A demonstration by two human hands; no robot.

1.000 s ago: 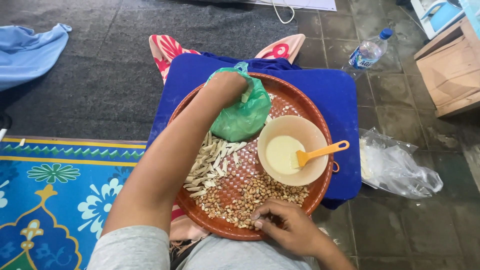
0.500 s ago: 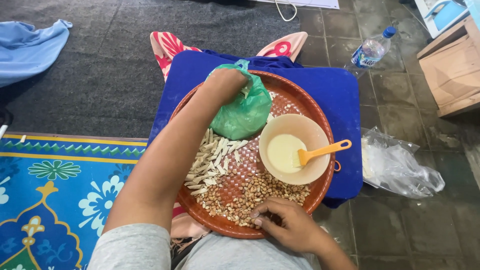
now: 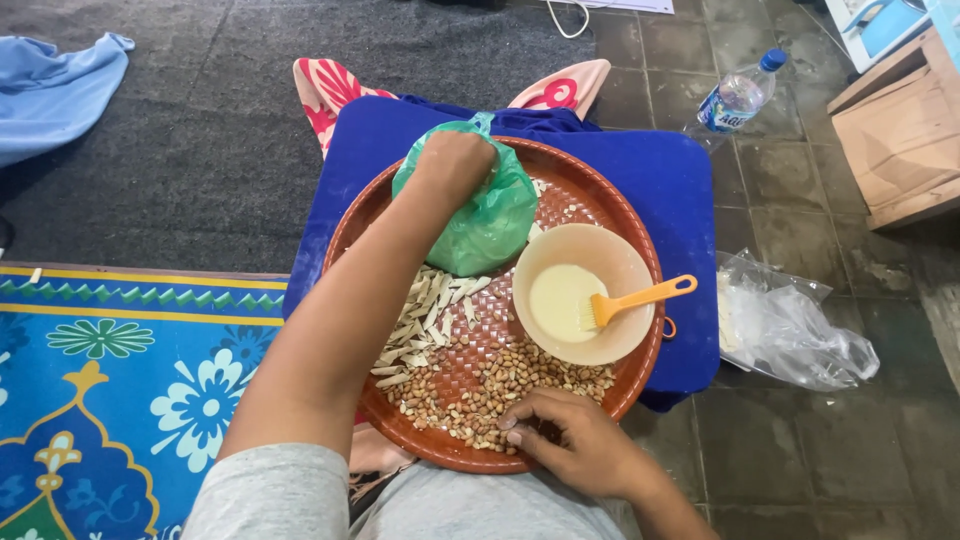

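Note:
A round brown woven tray (image 3: 590,180) rests on a blue board (image 3: 680,190). My left hand (image 3: 455,162) reaches across it and is closed on the top of a green plastic bag (image 3: 490,225) at the tray's far side. My right hand (image 3: 570,440) lies at the near rim, fingertips pinching among a heap of peanuts (image 3: 480,385). Pale folded pastry strips (image 3: 425,320) lie in the tray's middle left. A beige bowl (image 3: 610,260) of pale liquid holds an orange brush (image 3: 640,298) at the right.
A clear plastic bag (image 3: 790,325) lies on the tiled floor to the right. A water bottle (image 3: 735,95) and a wooden box (image 3: 900,130) are at the far right. A blue patterned mat (image 3: 110,370) is on the left, blue cloth (image 3: 50,85) at far left.
My left hand has stayed on the green bag and my right hand keeps working in the peanuts, shifting only slightly. The tray and bowl have not moved.

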